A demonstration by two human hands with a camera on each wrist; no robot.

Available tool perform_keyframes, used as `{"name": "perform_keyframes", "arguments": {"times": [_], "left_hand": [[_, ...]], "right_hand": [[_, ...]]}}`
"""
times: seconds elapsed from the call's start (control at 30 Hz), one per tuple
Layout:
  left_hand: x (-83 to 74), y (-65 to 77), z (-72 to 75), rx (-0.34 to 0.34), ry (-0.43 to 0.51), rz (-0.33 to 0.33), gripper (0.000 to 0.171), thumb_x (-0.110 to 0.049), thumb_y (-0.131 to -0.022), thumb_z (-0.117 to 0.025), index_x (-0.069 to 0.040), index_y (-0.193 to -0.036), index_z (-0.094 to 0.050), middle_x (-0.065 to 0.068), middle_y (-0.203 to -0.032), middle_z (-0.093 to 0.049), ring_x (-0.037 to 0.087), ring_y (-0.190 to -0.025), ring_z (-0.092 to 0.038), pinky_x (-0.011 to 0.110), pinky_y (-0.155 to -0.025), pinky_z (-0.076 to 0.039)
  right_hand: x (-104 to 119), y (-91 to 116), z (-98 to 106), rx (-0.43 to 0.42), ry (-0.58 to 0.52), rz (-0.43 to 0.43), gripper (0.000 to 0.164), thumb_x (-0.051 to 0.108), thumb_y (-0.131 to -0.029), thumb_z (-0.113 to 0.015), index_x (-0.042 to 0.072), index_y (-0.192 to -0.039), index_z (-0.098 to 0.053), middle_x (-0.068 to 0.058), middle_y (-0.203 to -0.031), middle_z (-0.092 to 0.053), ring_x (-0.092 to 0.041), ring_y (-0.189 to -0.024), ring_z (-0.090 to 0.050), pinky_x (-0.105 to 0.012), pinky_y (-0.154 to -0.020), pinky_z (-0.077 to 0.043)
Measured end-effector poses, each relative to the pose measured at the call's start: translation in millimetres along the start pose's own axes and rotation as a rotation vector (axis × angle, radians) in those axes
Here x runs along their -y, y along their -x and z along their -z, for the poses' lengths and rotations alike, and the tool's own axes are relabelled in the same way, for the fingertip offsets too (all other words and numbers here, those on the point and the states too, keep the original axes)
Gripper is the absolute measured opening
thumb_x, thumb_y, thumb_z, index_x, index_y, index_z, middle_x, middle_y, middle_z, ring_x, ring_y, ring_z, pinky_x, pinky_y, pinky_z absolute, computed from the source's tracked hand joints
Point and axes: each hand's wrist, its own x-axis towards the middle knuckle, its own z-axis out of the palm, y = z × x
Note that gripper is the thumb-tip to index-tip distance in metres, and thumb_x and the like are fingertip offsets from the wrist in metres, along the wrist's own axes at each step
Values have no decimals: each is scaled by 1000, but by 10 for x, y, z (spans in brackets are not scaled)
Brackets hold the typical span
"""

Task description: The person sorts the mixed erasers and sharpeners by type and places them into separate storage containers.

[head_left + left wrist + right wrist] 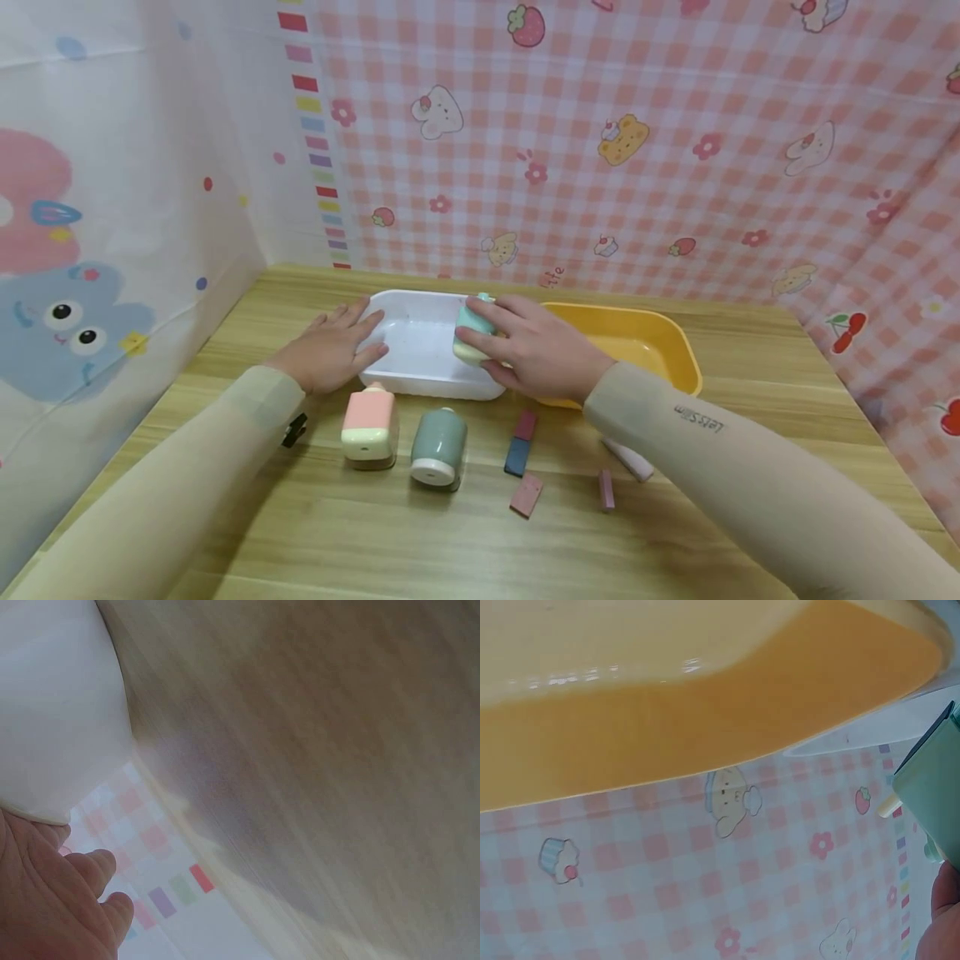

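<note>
My right hand (536, 346) grips a small mint-and-cream bottle-shaped thing (470, 329) over the right end of a white tray (408, 386). Its mint side (934, 780) also shows at the right edge of the right wrist view, beside the fingers. At the tray's left rim my left hand (330, 346) rests with fingers spread; part of that hand (45, 892) appears against the tray's outer wall in the left wrist view. Just in front of the tray are a pink-and-cream bottle-shaped thing (369, 425) and a grey-green one with a white end (438, 447).
A yellow tray (678, 350) stands right of the white one, partly behind my right forearm. On the wooden table (300, 542) lie several small pink and blue blocks (527, 495), a pale bar (628, 460) and a black clip-like piece (296, 430). Patterned cloth (570, 100) hangs behind.
</note>
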Motion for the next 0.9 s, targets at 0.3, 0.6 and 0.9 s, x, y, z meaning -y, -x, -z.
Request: {"name": "perform_keyframes", "arguments": {"times": [0.3,0.6,0.9], "left_hand": [[36,-23,-29,-7,2,0,76,-59,-111,-29,-10,-169,-20,19,-177,-6,51,-160,-14,70,-129,-10],[14,-33,-30,-14,-3,-4,72,-51,-113,-33,-8,-169,-20,20,-177,-7,52,-160,-16,70,-129,-11],[22,-24,-32,-16,2,0,72,-52,-113,-33,-8,-169,-19,21,-177,-7,52,-160,-16,70,-128,-11]], "right_hand": [[74,-330,-182,55,58,24,49,36,-101,-68,23,-148,-62,-16,-157,-54,-35,-130,-60,-45,-111,-53],[123,-567,-273,117,50,23,51,37,-103,-65,25,-152,-58,-14,-161,-52,-32,-133,-59,-42,-112,-53],[134,-775,-280,161,69,27,51,38,-104,-63,24,-153,-57,-15,-162,-50,-31,-135,-56,-40,-117,-47]]}}
